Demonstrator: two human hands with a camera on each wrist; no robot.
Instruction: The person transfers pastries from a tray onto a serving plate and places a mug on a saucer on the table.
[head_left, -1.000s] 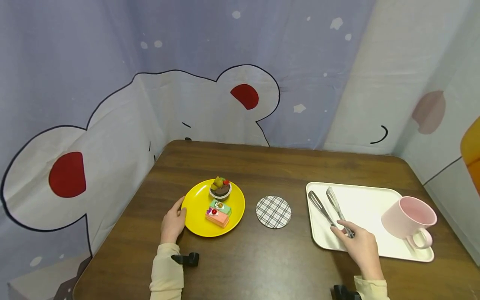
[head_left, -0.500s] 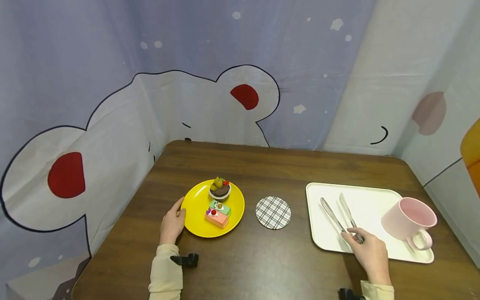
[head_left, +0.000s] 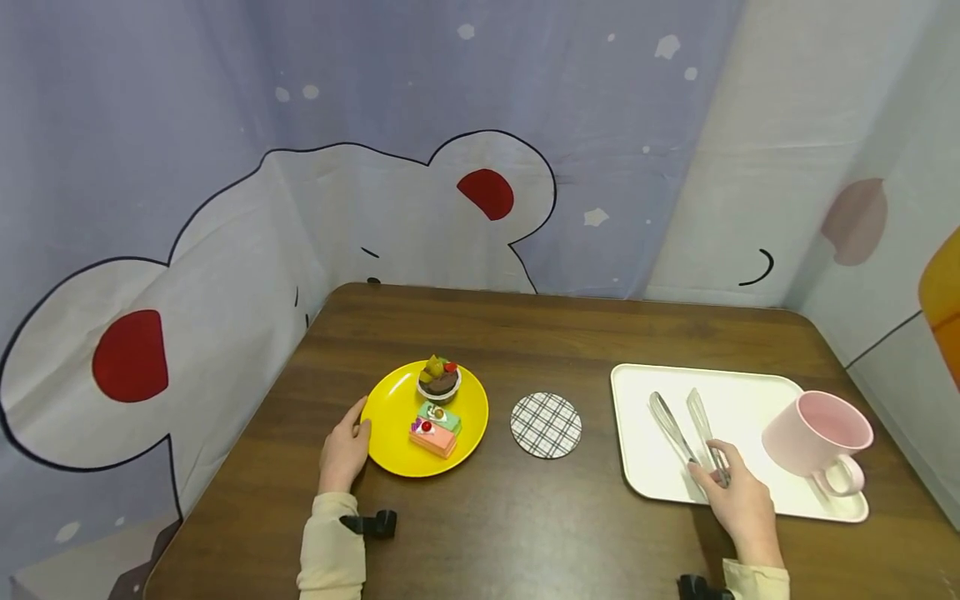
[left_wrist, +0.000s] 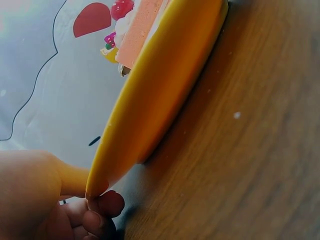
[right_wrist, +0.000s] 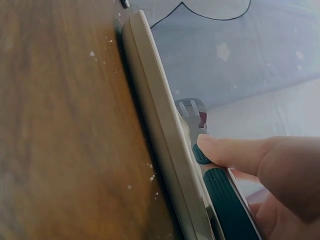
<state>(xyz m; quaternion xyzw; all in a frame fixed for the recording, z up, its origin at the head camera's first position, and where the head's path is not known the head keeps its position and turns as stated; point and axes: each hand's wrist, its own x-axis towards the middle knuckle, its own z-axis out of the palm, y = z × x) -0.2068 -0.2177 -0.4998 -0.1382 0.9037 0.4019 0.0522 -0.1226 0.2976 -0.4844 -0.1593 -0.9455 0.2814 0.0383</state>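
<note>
Cartoon-print cloth backdrop (head_left: 390,100) behind a brown wood-grain table (head_left: 465,533); view framing drifted only slightly vs. 1 s ago.

L side: left hand (head_left: 345,457) pinches near-L rim of yellow plate (head_left: 388,446), thumb on top, other fingers curled underneath (L wrist cam). Plate holds choc. cupcake (head_left: 439,385) w/ fruit topping at back, green cake slice (head_left: 447,419) mid, pink cake slice (head_left: 435,441) in front, the two slices side by side. Plate + L grasp: same spot as both earlier head frames, approx. no change.

Ctr: round plaid coaster (head_left: 546,426) on table betw. plate & tray, touching neither; unmoved.

R side: white tray (head_left: 757,396) w/ pink mug (head_left: 798,442) at R end, handle toward near R; both unmoved. Right hand (head_left: 742,504) grasps metal tongs (head_left: 672,425) at near end, over the tray; arms spread, far ends pointing away from person. R wrist cam: thumb on dk green ribbed grip (right_wrist: 227,205); other fingers partly hidden. Can't tell if tongs touch tray.

Diff.: vs. 1 s ago, R hand + tongs shifted R, tips now farther from tray's L edge. Vs. 0.5 s ago, small further shift R at tips; index finger sits a bit higher. Wrists: pale sleeves (head_left: 332,546), blk. strap device (head_left: 371,524) on L.
</note>
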